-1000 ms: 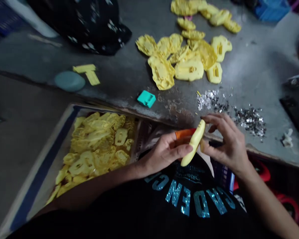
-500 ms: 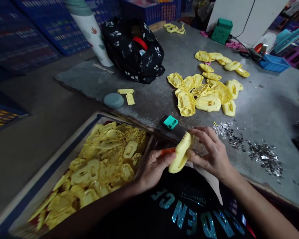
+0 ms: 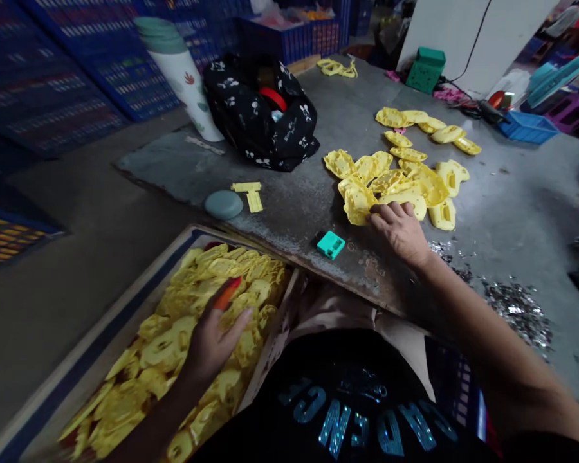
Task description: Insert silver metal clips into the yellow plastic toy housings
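My left hand (image 3: 217, 334) hovers over the bin (image 3: 183, 226) of yellow plastic parts (image 3: 166, 347). It is empty, thumb and fingers apart, with an orange-red covering on one finger. Out on the table, my right hand (image 3: 401, 230) has its fingertips closed on the right edge of a yellow plastic shell half (image 3: 358, 200). This shell shows its hollow inside and lies at the near side of a loose group of similar yellow shells (image 3: 429, 183). A small teal block (image 3: 330, 244) rests nearer the table edge, left of my right hand.
Small shiny metal pieces (image 3: 518, 312) lie in piles at the right. Farther back left stand a black patterned bag (image 3: 270, 141) and a white bottle (image 3: 186, 87). A grey oval object (image 3: 223, 204) sits near two flat yellow pieces (image 3: 254, 199). Blue crates (image 3: 72, 58) are stacked behind.
The yellow piece held between both hands has left them. My left hand moved left over the bin and opened; my right hand reached forward and took hold of a shell on the table.
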{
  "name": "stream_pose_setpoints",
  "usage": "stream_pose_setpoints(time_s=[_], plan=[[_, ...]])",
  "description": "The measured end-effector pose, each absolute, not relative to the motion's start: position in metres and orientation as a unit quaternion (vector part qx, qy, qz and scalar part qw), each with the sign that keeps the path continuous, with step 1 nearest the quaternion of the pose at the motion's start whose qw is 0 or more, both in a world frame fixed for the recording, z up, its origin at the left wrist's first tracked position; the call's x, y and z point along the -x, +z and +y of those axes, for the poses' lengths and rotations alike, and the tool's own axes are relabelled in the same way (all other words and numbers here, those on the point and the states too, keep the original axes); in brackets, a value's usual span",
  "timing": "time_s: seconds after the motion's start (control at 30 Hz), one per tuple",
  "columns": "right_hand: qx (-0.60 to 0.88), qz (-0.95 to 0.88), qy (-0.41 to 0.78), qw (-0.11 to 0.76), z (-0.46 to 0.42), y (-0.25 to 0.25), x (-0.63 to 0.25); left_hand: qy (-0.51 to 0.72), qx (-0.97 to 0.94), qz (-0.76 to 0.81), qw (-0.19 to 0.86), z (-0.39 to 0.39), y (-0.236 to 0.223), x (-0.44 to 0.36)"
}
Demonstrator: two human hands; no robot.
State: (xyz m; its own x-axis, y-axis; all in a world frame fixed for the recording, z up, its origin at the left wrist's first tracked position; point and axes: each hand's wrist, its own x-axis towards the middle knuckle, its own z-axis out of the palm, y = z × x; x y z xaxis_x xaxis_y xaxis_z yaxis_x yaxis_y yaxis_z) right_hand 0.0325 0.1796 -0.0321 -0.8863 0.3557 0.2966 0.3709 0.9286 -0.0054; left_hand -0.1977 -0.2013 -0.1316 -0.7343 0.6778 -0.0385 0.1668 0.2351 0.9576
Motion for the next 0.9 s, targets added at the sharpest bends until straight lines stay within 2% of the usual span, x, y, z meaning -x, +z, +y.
stream_pose_setpoints(time_s=[0.1,0.17,0.23,0.3,0.37,0.47,0.63,0.73,0.8,0.87,0.9], plan=[[0.216,-0.940,0.046,0.258,0.160,-0.021,-0.065,0.543,-0.382,0.714,0.220,-0.172,-0.106,0.165],[0.249,-0.865,0.222,0.375,0.136,-0.018,-0.096,0.566,-0.415,0.655,0.279,-0.144,-0.084,0.139],[0.283,-0.723,0.454,0.436,0.103,-0.021,-0.126,0.585,-0.392,0.597,0.385,-0.114,-0.068,0.115],[0.308,-0.557,0.652,0.413,0.065,-0.030,-0.150,0.593,-0.383,0.511,0.491,-0.090,-0.061,0.095],[0.300,-0.403,0.788,0.355,0.030,-0.042,-0.164,0.592,-0.383,0.423,0.570,-0.073,-0.062,0.079],[0.276,-0.290,0.865,0.303,-0.006,-0.062,-0.172,0.575,-0.406,0.342,0.622,-0.060,-0.067,0.066],[0.256,-0.259,0.885,0.289,-0.021,-0.075,-0.180,0.541,-0.504,0.286,0.609,-0.043,-0.061,0.053],[0.250,-0.393,0.840,0.277,-0.015,-0.066,-0.202,0.550,-0.473,0.331,0.603,-0.033,-0.049,0.040],[0.321,-0.584,0.680,0.306,-0.002,-0.059,-0.229,0.572,-0.419,0.355,0.609,-0.028,-0.043,0.033],[0.442,-0.729,0.387,0.351,0.018,-0.055,-0.260,0.579,-0.349,0.365,0.641,-0.024,-0.040,0.030],[0.495,-0.754,0.255,0.347,0.029,-0.056,-0.274,0.570,-0.312,0.362,0.669,-0.022,-0.039,0.031]])
